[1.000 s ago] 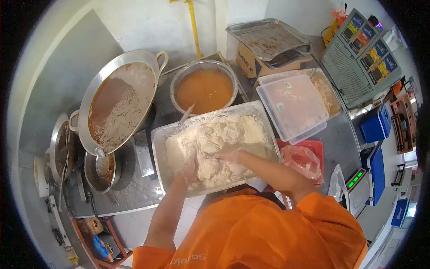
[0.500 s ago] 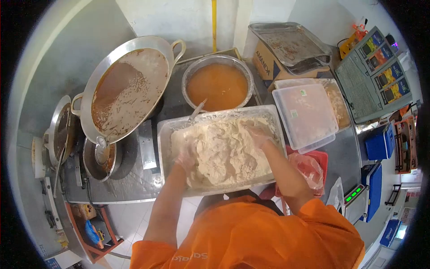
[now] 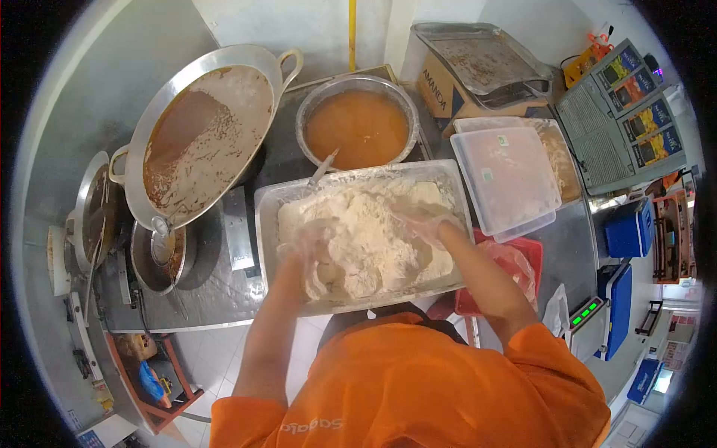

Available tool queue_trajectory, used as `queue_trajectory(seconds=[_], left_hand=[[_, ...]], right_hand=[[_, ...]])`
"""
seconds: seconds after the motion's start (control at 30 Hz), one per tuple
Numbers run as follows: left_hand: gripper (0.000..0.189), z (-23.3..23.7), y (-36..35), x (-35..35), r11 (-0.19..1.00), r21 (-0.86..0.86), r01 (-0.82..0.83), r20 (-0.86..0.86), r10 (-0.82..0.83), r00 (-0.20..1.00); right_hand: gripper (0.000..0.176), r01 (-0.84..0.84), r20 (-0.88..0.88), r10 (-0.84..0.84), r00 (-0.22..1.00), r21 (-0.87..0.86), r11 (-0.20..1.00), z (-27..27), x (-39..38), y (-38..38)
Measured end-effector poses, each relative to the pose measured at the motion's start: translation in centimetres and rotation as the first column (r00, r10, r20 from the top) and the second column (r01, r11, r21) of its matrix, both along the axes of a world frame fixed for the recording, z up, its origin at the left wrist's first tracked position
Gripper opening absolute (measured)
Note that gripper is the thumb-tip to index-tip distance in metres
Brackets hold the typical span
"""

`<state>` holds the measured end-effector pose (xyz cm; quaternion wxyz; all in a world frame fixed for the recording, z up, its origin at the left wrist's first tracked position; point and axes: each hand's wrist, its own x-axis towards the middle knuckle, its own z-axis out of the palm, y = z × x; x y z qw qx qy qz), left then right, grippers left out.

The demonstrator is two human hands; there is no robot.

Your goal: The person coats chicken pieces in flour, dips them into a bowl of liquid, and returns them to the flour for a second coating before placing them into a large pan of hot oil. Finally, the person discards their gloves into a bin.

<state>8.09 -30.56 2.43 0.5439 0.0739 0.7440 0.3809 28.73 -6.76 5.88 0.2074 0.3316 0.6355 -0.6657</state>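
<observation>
A rectangular metal tray (image 3: 263, 257) holds pale flour with lumpy, flour-coated pieces (image 3: 362, 246) heaped in the middle. What the pieces are under the coating cannot be made out. My left hand (image 3: 308, 243), in a thin clear glove dusted white, is in the flour at the heap's left side, fingers apart and partly covered. On the opposite side, my right hand (image 3: 424, 225), gloved alike, touches the heap with its fingers stretched out. Neither hand grips anything visible.
Behind the tray stands a metal bowl of orange liquid (image 3: 362, 131), with a utensil handle (image 3: 324, 166) leaning nearby. At left is a large wok of brown oil (image 3: 205, 142). Lidded plastic containers (image 3: 508, 179), a red basket (image 3: 532, 257) and a scale (image 3: 586, 317) lie to the right.
Both hands have moved in the flour, and the coated pieces between them have shifted and show more distinctly. My left hand is a little higher in the tray. The view has shifted slightly.
</observation>
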Motion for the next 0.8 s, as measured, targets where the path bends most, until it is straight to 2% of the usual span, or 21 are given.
queue_trajectory(seconds=[0.03, 0.07, 0.1, 0.13, 0.17, 0.23, 0.27, 0.33, 0.37, 0.4, 0.43, 0.47, 0.5, 0.53, 0.57, 0.6, 0.63, 0.67, 0.73, 0.77, 0.8], left_hand=[[0.070, 0.5, -1.2, 0.1, 0.997, 0.060, 0.044, -0.179, -0.032, 0.983], [0.070, -0.1, -2.0, 0.1, 0.997, 0.059, 0.044, -0.180, -0.032, 0.983], [0.070, -1.1, -2.6, 0.1, 0.991, 0.025, -0.132, 0.182, 0.126, 0.975], [0.070, -1.7, -2.9, 0.2, 0.957, -0.073, -0.281, 0.511, 0.278, 0.813], [0.070, 0.1, -2.6, 1.1, 0.957, -0.080, -0.279, 0.512, 0.280, 0.812], [0.077, 3.2, -1.7, 3.0, 0.991, -0.057, 0.121, 0.167, -0.110, 0.980], [0.077, 2.3, -1.6, 2.8, 0.991, -0.057, 0.123, 0.167, -0.112, 0.980], [0.068, -0.6, -1.5, 2.6, 0.899, 0.285, 0.333, 0.190, -0.393, 0.900], [0.068, 1.0, -0.5, 2.9, 0.901, 0.281, 0.332, 0.199, -0.393, 0.898], [0.059, 2.6, 1.2, 3.1, 0.991, 0.038, 0.126, 0.348, -0.131, 0.928], [0.052, 3.7, 2.1, 3.3, 0.971, -0.231, -0.066, 0.419, 0.161, 0.894], [0.052, 0.8, 1.0, 2.4, 0.969, -0.238, -0.064, 0.423, 0.162, 0.892], [0.047, -4.2, -0.8, 0.7, 0.854, -0.207, 0.478, 0.051, -0.478, 0.877], [0.050, -7.0, -2.0, -0.1, 0.447, -0.377, 0.811, -0.282, -0.890, 0.359], [0.050, -6.7, -2.8, 0.7, 0.448, -0.375, 0.811, -0.279, -0.889, 0.362], [0.050, -6.2, -3.8, 1.6, 0.865, -0.172, 0.470, -0.212, -0.499, 0.840], [0.051, -5.3, -4.2, 2.2, 0.996, -0.042, -0.074, -0.032, 0.073, 0.997], [0.051, -2.3, -3.9, 2.5, 0.996, -0.045, -0.072, -0.028, 0.071, 0.997], [0.060, 5.1, -2.6, 2.9, 0.958, -0.177, -0.227, 0.359, 0.277, 0.891], [0.060, 2.8, -3.2, 3.0, 0.957, -0.176, -0.229, 0.359, 0.279, 0.891], [0.065, -1.5, -4.3, 3.1, 0.933, -0.087, -0.350, 0.494, 0.346, 0.798]], right_hand=[[0.067, -0.298, 0.071, 0.290, 0.954, 0.187, 0.936, 1.6, 0.7, 0.3], [0.067, -0.298, 0.071, 0.290, 0.954, 0.187, 0.936, 1.4, 1.0, -0.2], [0.069, -0.214, 0.077, 0.205, 0.976, 0.127, 0.969, 1.0, 1.4, -1.4], [0.070, -0.124, 0.091, 0.118, 0.989, 0.064, 0.990, 0.3, 1.6, -2.3], [0.070, -0.123, 0.093, 0.118, 0.989, 0.058, 0.991, -1.1, 1.4, -2.8], [0.078, -0.176, 0.202, 0.193, 0.960, -0.102, 0.979, -5.6, 0.3, -4.0], [0.078, -0.174, 0.202, 0.191, 0.961, -0.102, 0.980, -7.7, -0.9, -4.5], [0.058, 0.019, 0.405, 0.032, 0.914, -0.120, 0.993, -10.7, -2.6, -5.4], [0.058, 0.020, 0.411, 0.034, 0.911, -0.127, 0.992, -9.9, -2.3, -5.6], [0.054, -0.076, 0.191, 0.073, 0.979, 0.008, 0.997, -9.0, -2.1, -5.7], [0.051, -0.138, -0.032, 0.145, 0.989, 0.163, 0.977, -7.9, -1.9, -5.7], [0.051, -0.137, -0.028, 0.143, 0.989, 0.156, 0.978, -7.2, -1.1, -5.5], [0.049, -0.153, -0.258, 0.349, 0.901, 0.564, 0.811, -6.7, 0.3, -4.8], [0.050, -0.010, -0.350, 0.601, 0.719, 0.859, 0.512, -6.4, 1.6, -4.0], [0.050, -0.014, -0.348, 0.601, 0.719, 0.858, 0.513, -6.8, 2.6, -3.1], [0.050, -0.150, -0.251, 0.463, 0.850, 0.728, 0.669, -7.4, 3.4, -2.1], [0.050, -0.231, -0.101, 0.336, 0.936, 0.545, 0.806, -8.2, 3.7, -1.4], [0.050, -0.231, -0.099, 0.334, 0.937, 0.542, 0.808, -8.8, 3.5, -1.2], [0.048, -0.107, 0.259, 0.094, 0.961, 0.035, 0.994, -10.0, 2.6, -0.8], [0.048, -0.109, 0.259, 0.096, 0.961, 0.036, 0.993, -11.8, 3.0, -0.5], [0.048, -0.354, -0.220, 0.516, 0.828, 0.509, 0.785, -13.5, 3.4, 0.0]])
